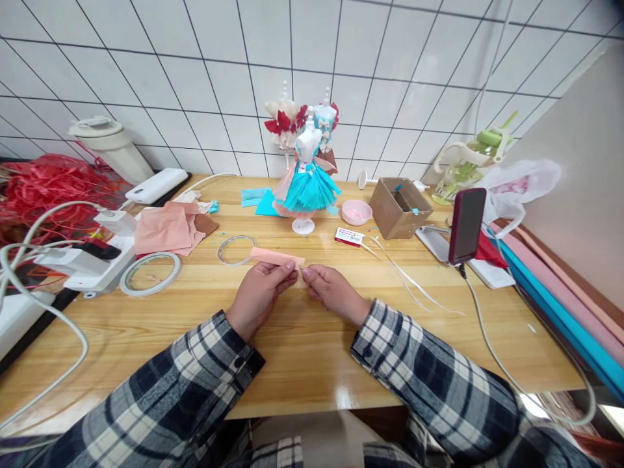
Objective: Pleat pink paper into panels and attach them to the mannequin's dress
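Note:
A narrow strip of peach paper (277, 257) lies across the fingers of my left hand (263, 291), pinched under the thumb near its right end. My right hand (334, 291) has thumb and fingers pressed together just beside that end; whatever it pinches is too small to make out. Both hands are over the middle of the wooden table (292, 338). Behind them stands a small white dress form with a turquoise skirt (308, 188). A roll of tape (236, 240) lies behind my left hand.
Peach paper sheets (163, 227), a larger tape roll (127, 276) and a power strip (110, 265) are at left. Further right are a pink bowl (357, 203), a cardboard box (390, 218), white ribbons (414, 283) and an upright phone (467, 224) with its cable.

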A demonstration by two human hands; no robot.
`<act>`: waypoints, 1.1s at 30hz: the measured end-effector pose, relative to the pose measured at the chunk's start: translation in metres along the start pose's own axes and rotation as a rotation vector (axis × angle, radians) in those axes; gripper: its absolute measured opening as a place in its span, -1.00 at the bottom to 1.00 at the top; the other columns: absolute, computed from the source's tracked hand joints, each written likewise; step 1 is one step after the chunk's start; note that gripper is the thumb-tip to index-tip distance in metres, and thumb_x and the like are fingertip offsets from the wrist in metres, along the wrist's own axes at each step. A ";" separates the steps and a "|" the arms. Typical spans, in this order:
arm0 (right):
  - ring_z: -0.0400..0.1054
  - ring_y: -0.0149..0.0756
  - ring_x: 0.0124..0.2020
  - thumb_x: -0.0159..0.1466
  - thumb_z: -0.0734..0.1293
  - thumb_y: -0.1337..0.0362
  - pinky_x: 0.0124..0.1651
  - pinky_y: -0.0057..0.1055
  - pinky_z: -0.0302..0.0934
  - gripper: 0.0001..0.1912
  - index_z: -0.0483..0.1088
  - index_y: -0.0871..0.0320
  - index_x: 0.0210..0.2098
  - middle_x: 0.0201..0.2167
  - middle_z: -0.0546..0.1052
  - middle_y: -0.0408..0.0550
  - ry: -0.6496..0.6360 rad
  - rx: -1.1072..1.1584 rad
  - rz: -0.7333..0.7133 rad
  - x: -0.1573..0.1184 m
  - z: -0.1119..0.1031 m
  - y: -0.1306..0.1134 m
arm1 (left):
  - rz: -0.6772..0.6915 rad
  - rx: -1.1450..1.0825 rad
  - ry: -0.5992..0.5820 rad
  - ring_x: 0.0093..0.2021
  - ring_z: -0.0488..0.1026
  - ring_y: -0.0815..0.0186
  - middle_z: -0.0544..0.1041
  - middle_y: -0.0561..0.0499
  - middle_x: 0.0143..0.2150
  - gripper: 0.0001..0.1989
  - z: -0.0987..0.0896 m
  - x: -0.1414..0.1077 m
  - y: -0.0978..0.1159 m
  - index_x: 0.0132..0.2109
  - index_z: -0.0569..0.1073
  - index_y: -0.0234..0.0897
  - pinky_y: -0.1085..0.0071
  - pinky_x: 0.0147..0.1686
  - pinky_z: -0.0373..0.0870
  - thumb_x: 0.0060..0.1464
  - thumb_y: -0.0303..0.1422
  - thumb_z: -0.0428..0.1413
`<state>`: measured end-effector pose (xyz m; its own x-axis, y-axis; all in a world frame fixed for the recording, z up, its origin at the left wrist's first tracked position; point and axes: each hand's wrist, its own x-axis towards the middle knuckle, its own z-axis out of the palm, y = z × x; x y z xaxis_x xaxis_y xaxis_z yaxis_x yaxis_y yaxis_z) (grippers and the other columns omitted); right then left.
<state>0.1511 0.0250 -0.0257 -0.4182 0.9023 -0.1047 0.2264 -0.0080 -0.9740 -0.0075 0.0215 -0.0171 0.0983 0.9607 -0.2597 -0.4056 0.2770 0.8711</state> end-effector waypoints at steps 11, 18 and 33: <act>0.06 -0.49 -0.66 0.36 0.07 -0.02 -0.64 -0.55 -0.02 -0.61 0.24 0.13 -0.39 -0.64 0.20 -0.27 0.001 -0.021 0.105 -0.001 -0.002 0.001 | 0.052 0.016 0.058 -0.37 0.41 0.47 0.53 0.06 -0.38 -0.76 -0.003 0.002 0.006 -0.35 0.53 -0.34 0.53 -0.25 0.37 -0.17 -0.29 0.34; 0.10 -0.50 -0.65 0.37 0.07 0.01 -0.52 -0.54 0.04 -0.58 0.27 0.15 -0.43 -0.68 0.24 -0.28 -0.023 -0.057 0.035 0.000 -0.003 0.001 | 0.061 0.207 -0.035 -0.33 0.41 0.37 0.54 0.00 -0.36 -0.73 -0.010 0.006 0.000 -0.32 0.53 -0.35 0.45 -0.25 0.34 -0.13 -0.25 0.31; 0.09 -0.51 -0.68 0.35 0.09 0.02 -0.57 -0.55 0.01 -0.60 0.25 0.16 -0.45 -0.71 0.23 -0.29 -0.092 0.043 0.073 0.000 -0.007 -0.001 | 0.079 0.222 -0.031 -0.36 0.39 0.36 0.53 0.03 -0.38 -0.74 -0.013 0.008 0.000 -0.34 0.52 -0.32 0.43 -0.26 0.31 -0.15 -0.23 0.31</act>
<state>0.1567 0.0283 -0.0232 -0.4811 0.8554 -0.1920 0.2222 -0.0929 -0.9706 -0.0184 0.0286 -0.0244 0.1033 0.9788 -0.1769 -0.2033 0.1949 0.9595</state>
